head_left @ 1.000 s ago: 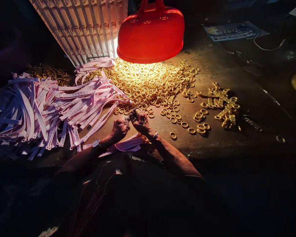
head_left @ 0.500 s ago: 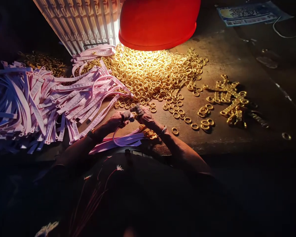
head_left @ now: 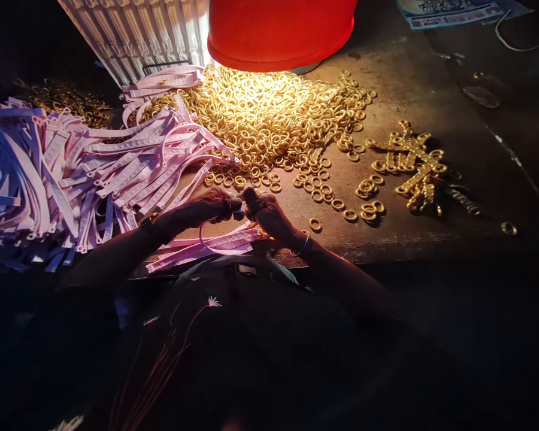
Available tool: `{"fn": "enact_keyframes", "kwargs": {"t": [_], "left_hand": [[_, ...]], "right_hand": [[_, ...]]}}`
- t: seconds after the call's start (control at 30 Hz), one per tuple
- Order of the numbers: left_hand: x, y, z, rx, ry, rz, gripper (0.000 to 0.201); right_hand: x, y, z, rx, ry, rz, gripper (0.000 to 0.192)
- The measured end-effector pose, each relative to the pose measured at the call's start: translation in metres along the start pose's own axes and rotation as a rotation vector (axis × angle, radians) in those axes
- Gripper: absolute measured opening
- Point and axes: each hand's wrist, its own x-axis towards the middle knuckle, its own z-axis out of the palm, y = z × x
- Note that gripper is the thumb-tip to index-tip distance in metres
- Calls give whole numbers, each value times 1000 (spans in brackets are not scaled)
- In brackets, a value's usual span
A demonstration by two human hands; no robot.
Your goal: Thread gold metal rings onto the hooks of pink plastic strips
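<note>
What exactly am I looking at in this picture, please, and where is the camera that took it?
The camera sits on a person's head and looks forward and down, so you see that person's own two bare hands at a dark table. There is no machine here. A red lamp at the top lights a big heap of small gold rings. More rings lie loose to the right, with a smaller cluster that seems strung together. On the left lies a large pile of pale pink strips, and a few more strips lie just in front of the person. The left hand and the right hand meet near the table's front edge, fingertips together, pinching a looped pink strip between them. Whether a ring is on it is too small to tell.
</note>
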Motion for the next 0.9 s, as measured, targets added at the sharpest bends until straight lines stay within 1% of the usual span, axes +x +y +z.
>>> {"fn": "enact_keyframes", "kwargs": {"t": [0.07, 0.13, 0.17, 0.23, 0.27, 0.33, 0.37, 0.4, 0.47, 0.53, 0.6, 0.67, 0.73, 0.8, 0.9], "left_hand": [[-3, 3, -1, -16, -14, -21, 35], [-5, 4, -2, -30, -50, -44, 37], [-6, 4, -3, -28, -68, -57, 38], [-6, 3, -3, -15, -99, -76, 37], [-5, 2, -3, -8, -113, -79, 34], [-5, 0, -1, -8, -130, -75, 30], [-5, -2, 0, -13, -135, -77, 31], [-5, -3, 0, -16, -134, -82, 33], [-6, -4, 0, -7, -144, -97, 40], [-7, -4, -1, 32, -173, -108, 43], [-7, -4, -2, 67, -213, -109, 43], [-8, -5, 0, 70, -231, -106, 43], [-11, -7, 7, 49, -213, -102, 42], [-16, -9, 16, 10, -162, -95, 42], [-28, -10, 33, -50, -56, -113, 47]], "right_hand": [[-10, -6, -1, -100, 6, -85, 68], [-19, -10, -5, -212, -54, -171, 57], [-22, -12, -7, -253, -89, -190, 51], [-26, -11, -10, -275, -158, -183, 44], [-27, -10, -10, -254, -192, -173, 43], [-28, -7, -10, -214, -225, -166, 47], [-29, -6, -9, -231, -224, -166, 48], [-31, -6, -9, -281, -218, -167, 48], [-37, -10, -8, -443, -227, -153, 42], [-46, -15, -9, -590, -284, -134, 33], [-54, -20, -10, -682, -341, -116, 29], [-60, -21, -9, -748, -348, -102, 27], [-65, -18, -6, -792, -314, -85, 26], [-67, -15, -1, -802, -269, -59, 28], [-71, -10, 4, -717, -221, 0, 34]]}}
